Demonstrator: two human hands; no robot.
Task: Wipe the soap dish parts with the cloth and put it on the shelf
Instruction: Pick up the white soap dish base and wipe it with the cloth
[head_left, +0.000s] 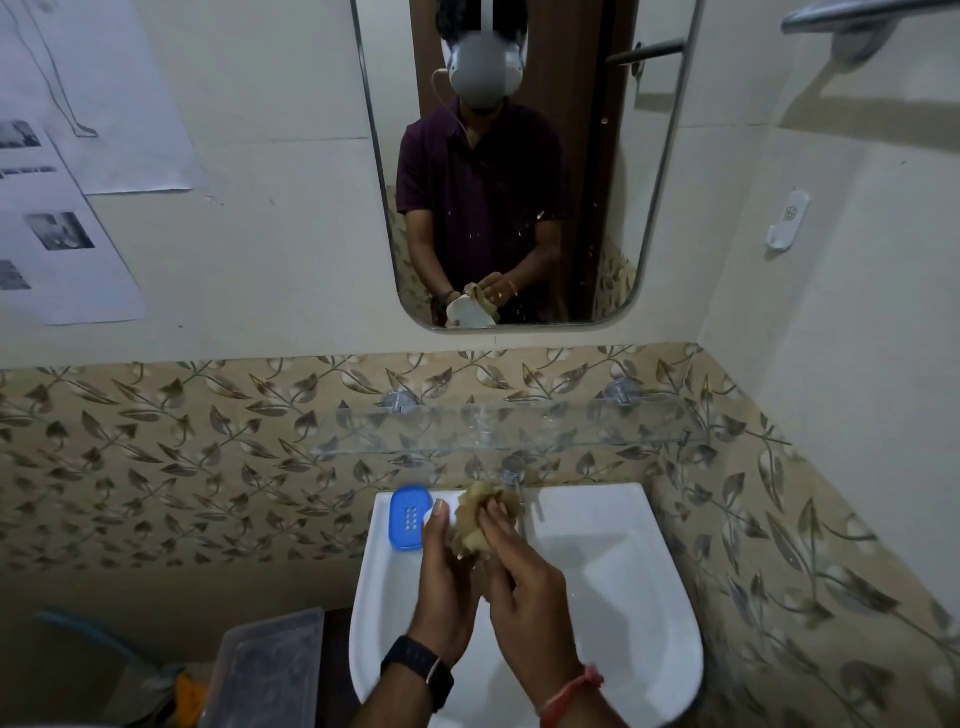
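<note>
My left hand (441, 577) grips the white soap dish part (429, 517) over the sink (623, 571); my right hand (519, 577) clutches the cloth (491, 501) against it. The blue part (410, 517) lies on the sink's rim, below the glass shelf (493, 431).

Setting: a small bathroom. Evidence: white ceramic wall-hung wash basin (613, 571) at 6 o'clock, with a chrome tap (514, 470) at its back edge. Clear glass shelf (415, 434) fixed to the wall just above the tap. Rounded-corner metal-framed mirror (649, 156) at 12 o'clock. Chrome towel bar (857, 21) at 1 o'clock; white plastic wall hook (788, 223) at 2 o'clock. Beige leaf-patterned tile band (156, 441) crosses both walls, with plain cream wall above.
</note>
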